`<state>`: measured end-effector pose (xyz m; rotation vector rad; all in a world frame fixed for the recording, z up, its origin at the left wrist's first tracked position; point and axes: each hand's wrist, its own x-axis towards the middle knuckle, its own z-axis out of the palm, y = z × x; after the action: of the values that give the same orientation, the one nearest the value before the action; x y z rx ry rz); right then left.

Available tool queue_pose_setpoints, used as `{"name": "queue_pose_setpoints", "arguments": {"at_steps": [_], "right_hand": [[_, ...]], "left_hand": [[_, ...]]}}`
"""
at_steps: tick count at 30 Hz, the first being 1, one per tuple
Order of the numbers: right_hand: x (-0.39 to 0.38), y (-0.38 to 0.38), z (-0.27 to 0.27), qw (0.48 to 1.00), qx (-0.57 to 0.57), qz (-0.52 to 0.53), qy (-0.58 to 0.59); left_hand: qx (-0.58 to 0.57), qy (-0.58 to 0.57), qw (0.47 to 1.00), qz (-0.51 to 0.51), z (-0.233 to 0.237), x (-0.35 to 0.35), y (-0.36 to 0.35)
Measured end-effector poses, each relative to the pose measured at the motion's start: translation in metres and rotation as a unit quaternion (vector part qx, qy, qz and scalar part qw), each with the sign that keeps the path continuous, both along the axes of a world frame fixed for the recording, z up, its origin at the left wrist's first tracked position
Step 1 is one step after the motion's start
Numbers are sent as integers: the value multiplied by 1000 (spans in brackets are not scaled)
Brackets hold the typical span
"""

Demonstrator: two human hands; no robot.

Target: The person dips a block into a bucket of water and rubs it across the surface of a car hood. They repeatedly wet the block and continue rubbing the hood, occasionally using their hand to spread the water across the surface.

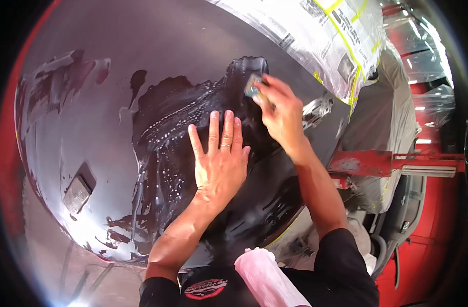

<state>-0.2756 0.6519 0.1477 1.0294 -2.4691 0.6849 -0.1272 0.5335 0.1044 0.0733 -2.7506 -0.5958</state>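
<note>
A dark, curved car panel (193, 30) that looks like a hood fills most of the view. A wet, soapy patch (167, 112) with white bubbles covers its middle. My left hand (221, 153) lies flat on this wet area, fingers stretched and slightly spread, a ring on one finger. To its upper right, my right hand (282, 110) grips a small grey-blue sanding block (252, 87) against the panel, at the wet patch's upper edge. The fingers partly cover the block, and it is a little blurred.
A grey rectangular pad (78, 194) rests on the panel at left. Masking plastic with yellow tape (341, 30) covers the upper right. Beyond the panel's right edge are a red metal beam (364, 162) and a draped sheet (387, 112). A pinkish-white cylinder (269, 279) hangs before my chest.
</note>
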Motion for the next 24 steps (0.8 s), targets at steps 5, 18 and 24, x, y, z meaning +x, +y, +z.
{"name": "queue_pose_setpoints", "arguments": {"at_steps": [5, 18, 24], "right_hand": [[-45, -11, -5, 998, -35, 8, 47], [-38, 7, -6, 995, -37, 86, 37], [-18, 31, -11, 993, -64, 93, -23]], "left_hand": [[-26, 3, 999, 20, 8, -18, 3], [-38, 49, 998, 12, 5, -25, -19], [-66, 74, 995, 3, 4, -24, -22]]}}
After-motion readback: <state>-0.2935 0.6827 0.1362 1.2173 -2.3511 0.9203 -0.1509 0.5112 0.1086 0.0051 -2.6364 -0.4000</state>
